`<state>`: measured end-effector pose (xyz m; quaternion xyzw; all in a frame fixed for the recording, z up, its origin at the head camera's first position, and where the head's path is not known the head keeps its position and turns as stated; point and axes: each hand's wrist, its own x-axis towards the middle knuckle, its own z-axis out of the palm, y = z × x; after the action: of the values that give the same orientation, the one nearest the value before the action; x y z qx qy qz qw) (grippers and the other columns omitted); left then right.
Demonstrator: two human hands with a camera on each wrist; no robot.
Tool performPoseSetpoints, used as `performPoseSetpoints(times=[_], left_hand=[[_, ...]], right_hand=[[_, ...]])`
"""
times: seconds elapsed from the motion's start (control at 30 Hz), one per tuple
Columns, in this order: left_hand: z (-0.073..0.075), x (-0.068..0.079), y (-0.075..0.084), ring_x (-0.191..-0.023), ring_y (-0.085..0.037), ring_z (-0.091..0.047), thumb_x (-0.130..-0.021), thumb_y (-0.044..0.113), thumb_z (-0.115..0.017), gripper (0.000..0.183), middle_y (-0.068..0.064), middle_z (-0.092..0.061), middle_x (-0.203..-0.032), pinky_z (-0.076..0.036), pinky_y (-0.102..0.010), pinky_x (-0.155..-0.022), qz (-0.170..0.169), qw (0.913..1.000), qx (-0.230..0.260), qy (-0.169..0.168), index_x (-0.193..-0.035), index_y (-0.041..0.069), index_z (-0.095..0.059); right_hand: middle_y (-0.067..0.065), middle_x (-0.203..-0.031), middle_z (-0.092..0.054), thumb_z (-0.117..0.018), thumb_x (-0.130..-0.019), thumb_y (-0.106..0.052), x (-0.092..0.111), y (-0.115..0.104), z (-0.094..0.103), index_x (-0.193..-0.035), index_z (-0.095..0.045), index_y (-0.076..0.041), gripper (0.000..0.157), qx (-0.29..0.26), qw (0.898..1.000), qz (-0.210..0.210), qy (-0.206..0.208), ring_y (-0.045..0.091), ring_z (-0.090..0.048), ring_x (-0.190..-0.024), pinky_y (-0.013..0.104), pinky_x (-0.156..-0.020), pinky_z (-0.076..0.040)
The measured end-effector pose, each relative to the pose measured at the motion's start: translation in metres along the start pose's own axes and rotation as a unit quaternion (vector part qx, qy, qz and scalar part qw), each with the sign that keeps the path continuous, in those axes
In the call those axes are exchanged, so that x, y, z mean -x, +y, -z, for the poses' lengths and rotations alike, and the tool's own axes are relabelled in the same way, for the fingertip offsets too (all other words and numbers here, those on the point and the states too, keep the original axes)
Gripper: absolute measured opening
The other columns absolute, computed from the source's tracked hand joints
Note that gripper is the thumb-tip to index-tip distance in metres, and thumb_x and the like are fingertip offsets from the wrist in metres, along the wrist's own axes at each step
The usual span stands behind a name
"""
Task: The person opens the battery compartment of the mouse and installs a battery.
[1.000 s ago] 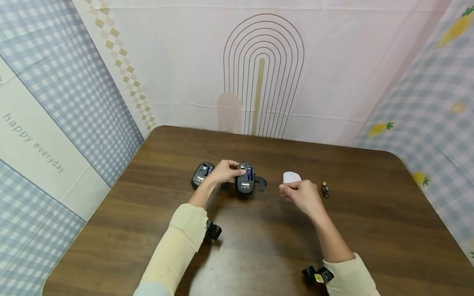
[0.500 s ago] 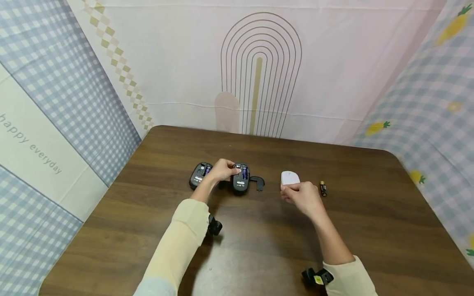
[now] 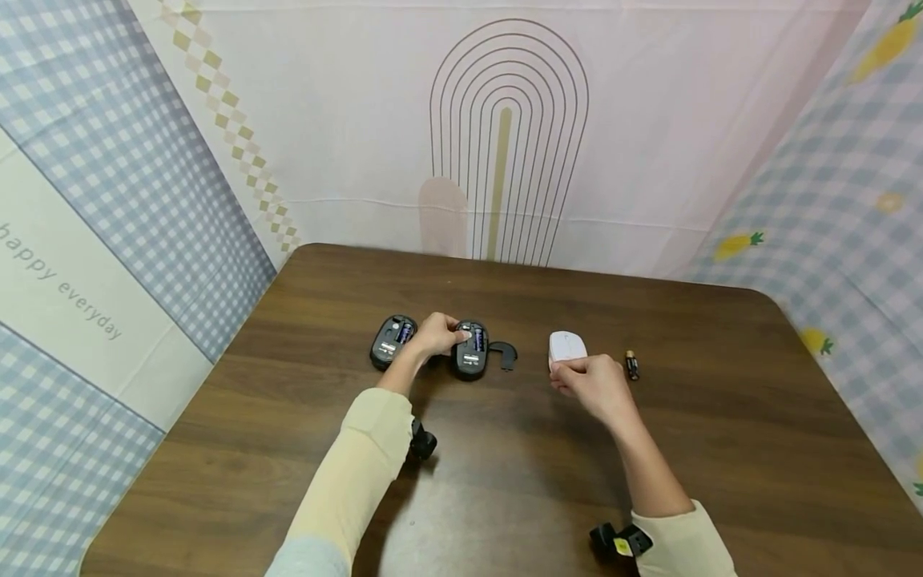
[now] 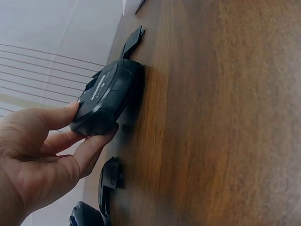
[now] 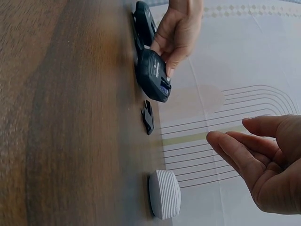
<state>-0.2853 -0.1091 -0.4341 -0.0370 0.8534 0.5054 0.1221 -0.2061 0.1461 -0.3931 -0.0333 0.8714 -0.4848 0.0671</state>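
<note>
- Right hand (image 3: 593, 386): fingers together, thumb slightly apart, pinching nothing.
- Battery (image 3: 632, 365): slim, smooth cylinder, just beyond that hand.
- Black mouse (image 3: 470, 353): rounded hard plastic, underside up, mid-table; left hand (image 3: 435, 335) pinches its edge, thumb on top.
- Step in hand seems steadying this uncovered mouse; next move probably calls for its thin, hooked cover (image 3: 509, 353), just beside.
- White mouse (image 3: 567, 345): glossy, ribbed end.
- Creased cloth (image 3: 346, 128) behind.
</note>
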Motion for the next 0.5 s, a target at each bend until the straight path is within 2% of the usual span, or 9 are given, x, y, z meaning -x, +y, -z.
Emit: performPoseSetpoints(times=[0.13,0.23,0.4,0.5], left_hand=[[-0.0007,-0.0016,-0.0010,-0.081,-0.022,-0.064,-0.090,0.014,-0.061,0.031,-0.018,-0.061,-0.112,-0.054,-0.027,-0.067,-0.004,0.9995,-0.031,0.004,-0.116,-0.003,-0.061],[-0.0009,-0.0021,-0.0009,-0.079,-0.023,-0.063,-0.091,0.016,-0.061,0.031,-0.017,-0.063,-0.110,-0.053,-0.029,-0.068,-0.009,0.9980,-0.061,0.012,-0.116,-0.002,-0.062],[-0.0014,-0.0019,-0.0009,-0.105,-0.026,-0.056,-0.090,0.019,-0.061,0.030,-0.014,-0.062,-0.114,-0.046,-0.035,-0.088,-0.020,0.9932,-0.106,0.042,-0.113,-0.001,-0.064],[-0.0025,-0.0022,-0.0012,-0.115,-0.027,-0.049,-0.090,0.021,-0.061,0.032,-0.014,-0.061,-0.117,-0.041,-0.036,-0.096,-0.020,0.9913,-0.119,0.052,-0.114,0.000,-0.064]], right_hand=[[0.012,-0.079,-0.069,-0.058,-0.090,-0.016,-0.0001,0.0001,0.0010,-0.099,-0.068,0.009,0.028,0.004,1.000,-0.007,-0.003,0.027,-0.067,-0.080,0.035,-0.069,-0.055],[0.012,-0.079,-0.069,-0.059,-0.090,-0.017,-0.0001,-0.0002,0.0017,-0.098,-0.069,0.008,0.028,0.003,1.000,-0.011,-0.003,0.026,-0.067,-0.080,0.035,-0.070,-0.055],[0.011,-0.079,-0.069,-0.059,-0.090,-0.017,0.0002,-0.0001,0.0025,-0.098,-0.069,0.007,0.027,0.006,1.000,-0.015,-0.001,0.025,-0.067,-0.080,0.033,-0.069,-0.055],[0.011,-0.079,-0.069,-0.059,-0.090,-0.017,0.0003,0.0002,0.0032,-0.098,-0.069,0.007,0.027,0.006,1.000,-0.016,0.000,0.025,-0.067,-0.080,0.033,-0.069,-0.055]])
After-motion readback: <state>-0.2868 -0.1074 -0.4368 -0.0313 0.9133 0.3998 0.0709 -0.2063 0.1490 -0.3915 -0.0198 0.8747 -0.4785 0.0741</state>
